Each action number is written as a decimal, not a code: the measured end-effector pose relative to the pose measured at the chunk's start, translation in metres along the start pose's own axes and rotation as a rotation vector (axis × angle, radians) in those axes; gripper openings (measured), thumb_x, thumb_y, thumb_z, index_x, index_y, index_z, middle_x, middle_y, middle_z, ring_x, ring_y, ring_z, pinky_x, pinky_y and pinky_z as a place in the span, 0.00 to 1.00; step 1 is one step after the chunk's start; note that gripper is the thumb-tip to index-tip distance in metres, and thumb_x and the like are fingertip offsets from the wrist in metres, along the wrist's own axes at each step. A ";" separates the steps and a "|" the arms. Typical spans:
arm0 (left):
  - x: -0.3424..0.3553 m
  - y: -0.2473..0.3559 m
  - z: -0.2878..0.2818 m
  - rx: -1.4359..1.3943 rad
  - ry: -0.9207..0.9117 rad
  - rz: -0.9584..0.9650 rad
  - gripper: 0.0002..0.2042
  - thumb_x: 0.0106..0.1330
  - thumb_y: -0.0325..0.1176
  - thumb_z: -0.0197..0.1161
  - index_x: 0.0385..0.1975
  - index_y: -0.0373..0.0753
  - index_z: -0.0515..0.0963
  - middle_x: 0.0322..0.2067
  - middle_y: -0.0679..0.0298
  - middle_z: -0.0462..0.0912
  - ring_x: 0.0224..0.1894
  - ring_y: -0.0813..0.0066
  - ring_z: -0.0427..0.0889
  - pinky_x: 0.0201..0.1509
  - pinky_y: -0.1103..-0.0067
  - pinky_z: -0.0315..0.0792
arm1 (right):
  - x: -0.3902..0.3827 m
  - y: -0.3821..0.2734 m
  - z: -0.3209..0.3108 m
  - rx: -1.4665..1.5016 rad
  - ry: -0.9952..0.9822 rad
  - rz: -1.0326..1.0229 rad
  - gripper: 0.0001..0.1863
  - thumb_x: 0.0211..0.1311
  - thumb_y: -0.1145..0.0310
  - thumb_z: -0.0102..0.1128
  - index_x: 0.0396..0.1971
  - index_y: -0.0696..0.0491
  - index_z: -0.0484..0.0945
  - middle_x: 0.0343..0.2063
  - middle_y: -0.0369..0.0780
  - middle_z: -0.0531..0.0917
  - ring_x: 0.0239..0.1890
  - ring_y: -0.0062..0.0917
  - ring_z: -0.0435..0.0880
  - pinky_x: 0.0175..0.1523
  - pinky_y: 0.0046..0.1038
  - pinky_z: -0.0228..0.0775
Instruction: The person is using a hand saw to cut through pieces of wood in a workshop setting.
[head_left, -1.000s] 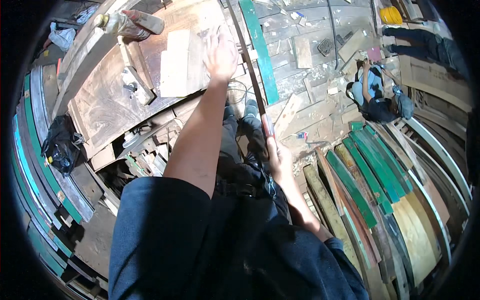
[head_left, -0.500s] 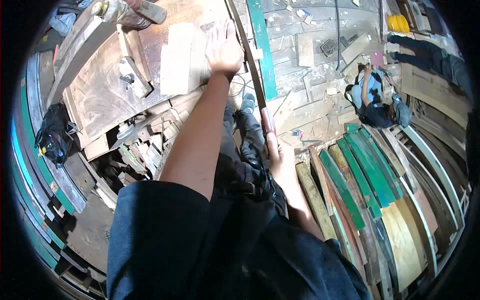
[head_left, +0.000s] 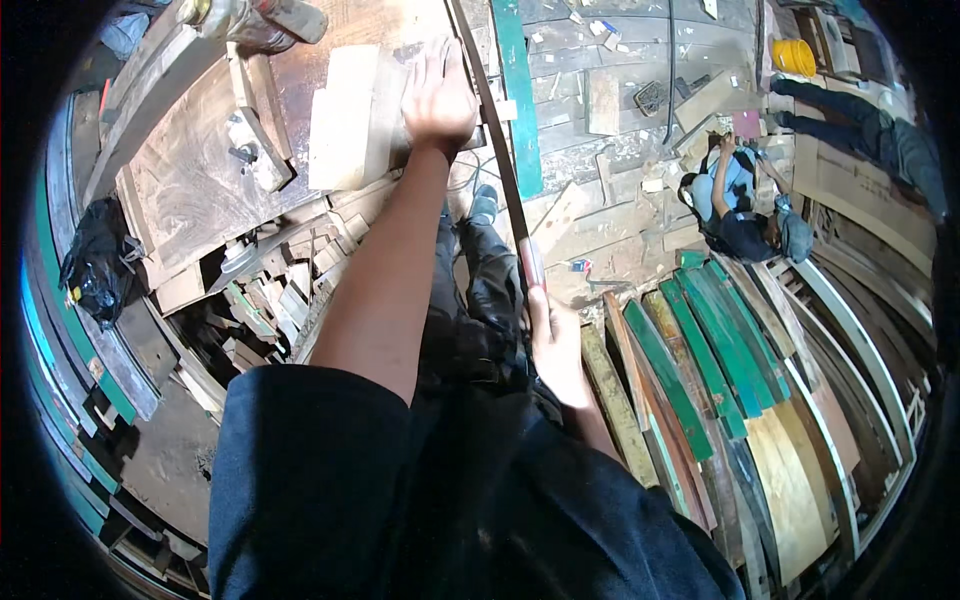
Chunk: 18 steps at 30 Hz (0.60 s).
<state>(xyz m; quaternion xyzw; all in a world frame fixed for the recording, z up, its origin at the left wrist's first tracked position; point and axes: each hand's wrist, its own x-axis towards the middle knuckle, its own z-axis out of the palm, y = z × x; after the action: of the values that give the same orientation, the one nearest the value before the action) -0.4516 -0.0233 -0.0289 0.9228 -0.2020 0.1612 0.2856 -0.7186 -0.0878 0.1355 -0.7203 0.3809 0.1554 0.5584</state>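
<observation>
Right hand (head_left: 558, 335): we see it curled round the lower end of a long, thin, dark strip (head_left: 500, 135), thumb laid along it, gripping at a section coloured reddish and pale. The strip slants from that grip, in front of the person's waist, up past the left hand to the top edge of view.

Left hand (head_left: 440, 98): palm down, fingers extended and nearly together, pinching nothing that we can make out. It lies just left of the strip, beside two pale boards (head_left: 345, 120); whether the palm presses on wood or on the strip's edge, we cannot tell.

Under the boards, a broad brown worktable (head_left: 185, 195). On it we note a wooden piece with a dark metal fitting (head_left: 256, 155). Right of the strip, a green plank (head_left: 517, 125).

Farther out: black plastic bag (head_left: 100, 262) at left; a row of green planks (head_left: 715, 325) at lower right. Beyond these, a person sitting low (head_left: 745, 225), another's dark-trousered legs (head_left: 835, 115), a yellow bucket (head_left: 792, 58).
</observation>
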 end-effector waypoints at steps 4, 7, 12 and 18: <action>-0.001 0.004 0.002 0.042 -0.086 -0.014 0.23 0.56 0.26 0.50 0.54 0.34 0.69 0.57 0.51 0.68 0.57 0.53 0.69 0.60 0.66 0.65 | -0.005 0.005 0.002 0.003 0.005 0.026 0.21 0.73 0.60 0.43 0.20 0.58 0.67 0.14 0.33 0.64 0.20 0.15 0.60 0.25 0.24 0.55; -0.007 0.000 -0.001 0.015 -0.106 -0.043 0.22 0.56 0.27 0.50 0.53 0.34 0.70 0.58 0.52 0.68 0.58 0.53 0.69 0.60 0.66 0.65 | 0.014 -0.015 0.006 -0.041 -0.014 0.030 0.22 0.73 0.60 0.42 0.19 0.57 0.67 0.14 0.31 0.64 0.20 0.15 0.59 0.24 0.23 0.53; -0.005 -0.001 0.007 0.005 -0.059 -0.053 0.20 0.56 0.29 0.50 0.51 0.34 0.74 0.54 0.49 0.73 0.58 0.50 0.70 0.62 0.65 0.65 | -0.007 -0.008 0.006 -0.094 0.041 -0.064 0.19 0.72 0.62 0.44 0.25 0.60 0.72 0.14 0.39 0.68 0.18 0.21 0.65 0.24 0.28 0.59; -0.007 -0.001 0.007 0.020 -0.004 0.022 0.21 0.54 0.29 0.51 0.50 0.34 0.74 0.52 0.46 0.72 0.52 0.48 0.72 0.56 0.63 0.68 | 0.020 -0.020 0.010 -0.104 -0.011 -0.034 0.21 0.72 0.61 0.45 0.24 0.62 0.70 0.13 0.44 0.65 0.18 0.22 0.62 0.24 0.30 0.57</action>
<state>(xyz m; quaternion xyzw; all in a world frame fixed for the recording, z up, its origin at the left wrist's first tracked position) -0.4563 -0.0246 -0.0378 0.9236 -0.2110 0.1646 0.2744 -0.6891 -0.0844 0.1330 -0.7541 0.3569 0.1693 0.5247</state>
